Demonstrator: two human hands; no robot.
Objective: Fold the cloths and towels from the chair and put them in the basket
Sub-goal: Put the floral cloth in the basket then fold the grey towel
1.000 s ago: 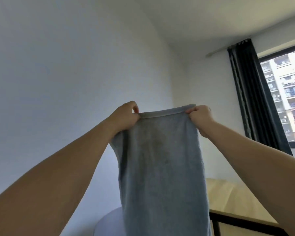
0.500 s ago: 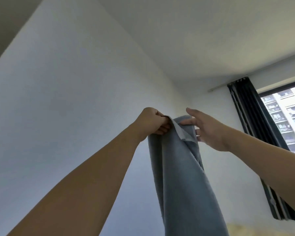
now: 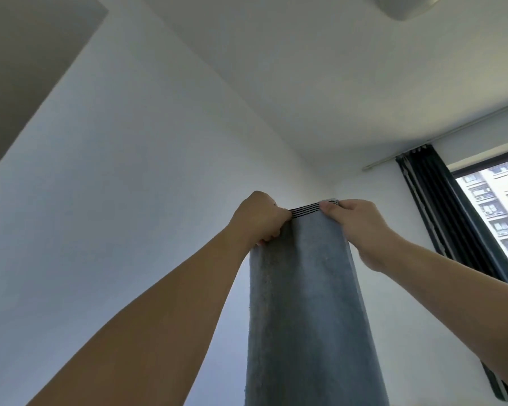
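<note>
The grey-blue towel (image 3: 302, 303) hangs folded lengthwise, held high before the white wall (image 3: 115, 200); the left hand (image 3: 260, 219) and right hand (image 3: 355, 222) each pinch a top corner, dark curtain (image 3: 440, 206) at far right

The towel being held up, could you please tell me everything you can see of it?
The towel is blue-grey, with a soft, slightly mottled terry look. It hangs straight down in a narrow, doubled-over strip, its lower end cut off by the frame. Several layered hems show as dark and light lines along the top edge. The left hand grips the top left corner and the right hand pinches the top right corner, holding it high against the white wall.
</note>
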